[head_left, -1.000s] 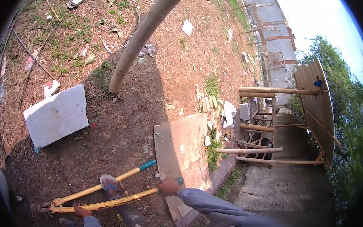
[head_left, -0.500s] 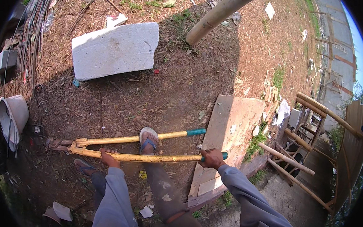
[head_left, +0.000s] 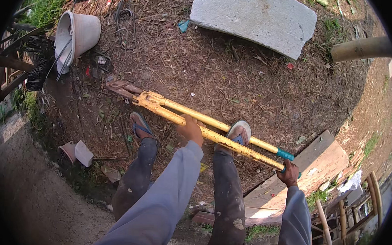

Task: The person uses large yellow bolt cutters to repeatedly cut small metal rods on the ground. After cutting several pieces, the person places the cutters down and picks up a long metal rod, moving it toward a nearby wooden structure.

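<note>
A long bolt cutter (head_left: 213, 136) with yellow handles, green end grips and rusty brown jaws (head_left: 122, 89) lies slanted low over the ground. My left hand (head_left: 191, 130) is wrapped round the near handle, about a third of the way from the jaws. At that handle's far end my right hand (head_left: 289, 174) grips the green grip (head_left: 298, 175). My right foot (head_left: 240, 132), in a flip-flop, overlaps the far handle and appears to rest on it. The other green grip (head_left: 285, 154) is free of my hands. Whether the jaws hold anything is too small to tell.
A whitish bucket (head_left: 88, 34) lies tipped by the jaws, with thin rods in it. A pale slab (head_left: 254, 19) stands beyond the cutter. A wooden board (head_left: 321, 159) lies at the right, below a bamboo pole (head_left: 362, 49). Broken pale pieces (head_left: 83, 153) lie at the left.
My view has turned left, so the slab and bucket sit further right. The two handles have come closer together. Both hands keep their hold on the near handle.
</note>
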`<move>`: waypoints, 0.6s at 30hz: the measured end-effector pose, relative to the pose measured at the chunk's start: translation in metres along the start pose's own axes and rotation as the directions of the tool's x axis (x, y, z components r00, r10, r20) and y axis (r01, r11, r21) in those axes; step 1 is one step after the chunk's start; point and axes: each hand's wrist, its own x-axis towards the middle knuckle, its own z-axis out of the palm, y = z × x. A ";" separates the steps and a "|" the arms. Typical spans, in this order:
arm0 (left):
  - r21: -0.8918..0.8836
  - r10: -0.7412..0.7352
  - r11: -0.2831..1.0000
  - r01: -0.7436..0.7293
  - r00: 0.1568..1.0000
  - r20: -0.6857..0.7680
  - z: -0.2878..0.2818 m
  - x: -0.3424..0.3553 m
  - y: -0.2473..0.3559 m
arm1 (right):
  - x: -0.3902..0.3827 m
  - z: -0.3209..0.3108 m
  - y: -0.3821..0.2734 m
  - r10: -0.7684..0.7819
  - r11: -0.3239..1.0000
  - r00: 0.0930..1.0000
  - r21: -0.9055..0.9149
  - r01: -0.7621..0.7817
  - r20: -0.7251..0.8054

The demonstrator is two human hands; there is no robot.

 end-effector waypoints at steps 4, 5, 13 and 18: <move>0.184 0.010 0.983 -0.011 1.000 0.003 0.001 -0.004 0.009 | -0.001 -0.003 0.000 -0.018 1.000 0.997 -0.006 0.018 -0.072; 0.321 0.181 0.927 -0.195 0.981 0.073 -0.004 -0.007 0.015 | -0.001 -0.005 -0.003 -0.027 1.000 0.997 -0.018 0.026 -0.075; 0.826 0.610 0.277 -0.490 0.754 0.243 -0.128 0.130 0.179 | 0.004 0.003 -0.053 0.062 0.993 0.990 -0.094 -0.075 -0.128; 0.941 0.489 -0.221 -0.256 0.806 0.334 -0.187 0.228 0.297 | 0.029 0.018 -0.110 0.165 0.985 0.980 -0.031 -0.170 -0.109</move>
